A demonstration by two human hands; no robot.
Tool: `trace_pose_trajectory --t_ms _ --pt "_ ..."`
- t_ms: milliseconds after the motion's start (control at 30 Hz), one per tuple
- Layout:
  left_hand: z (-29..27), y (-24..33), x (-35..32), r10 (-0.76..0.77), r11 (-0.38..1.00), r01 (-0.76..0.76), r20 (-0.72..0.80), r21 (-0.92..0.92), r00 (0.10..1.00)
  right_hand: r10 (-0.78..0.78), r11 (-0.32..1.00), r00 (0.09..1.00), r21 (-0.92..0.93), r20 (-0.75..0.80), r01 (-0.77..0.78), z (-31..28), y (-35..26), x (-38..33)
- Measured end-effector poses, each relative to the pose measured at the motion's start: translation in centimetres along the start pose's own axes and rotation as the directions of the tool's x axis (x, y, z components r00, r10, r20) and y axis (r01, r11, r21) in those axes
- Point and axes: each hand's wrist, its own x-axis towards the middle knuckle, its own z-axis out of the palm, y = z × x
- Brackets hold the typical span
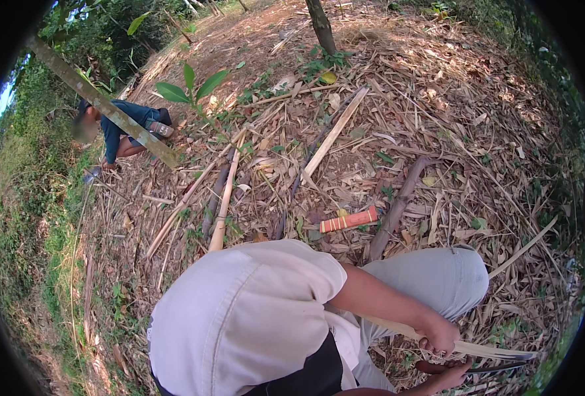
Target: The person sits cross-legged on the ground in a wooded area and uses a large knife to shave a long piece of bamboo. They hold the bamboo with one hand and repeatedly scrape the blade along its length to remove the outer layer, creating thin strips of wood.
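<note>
My left hand [440, 335] is closed around a pale split strip, apparently bamboo [481, 348], that crosses over my lap toward the lower right. Just below it, my right hand [452, 376] is wrapped round the brown handle of a knife [497, 367]. Its dark, narrow blade points right and lies along the underside of the strip; whether the edge touches it I cannot tell. My bent knee [461, 270] in light trousers rises beside the left forearm. Part of the right hand's fingers is hidden.
A reddish-orange, sheath-like piece with pale bands [348, 220] lies by a dark branch [401, 204]. Split pale lengths [335, 135] and sticks [226, 198] lie among dry leaves. A slim trunk [101, 102] leans at left, before a crouching person [124, 125]. Another tree trunk [320, 26] stands farther off.
</note>
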Motion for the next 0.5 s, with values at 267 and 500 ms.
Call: trace_pose_trajectory --t_ms 267,500 --pt "0.5 1.3 -0.8 0.126 0.97 -0.094 -0.136 0.223 0.983 -0.093 0.986 0.993 0.13 -0.07 0.101 0.2 -2.9 -3.0" --pt "0.6 1.0 -2.0 0.069 0.963 -0.018 -0.181 0.27 0.981 -0.31 0.951 0.951 0.013 0.013 0.309 0.2 -0.8 -2.6"
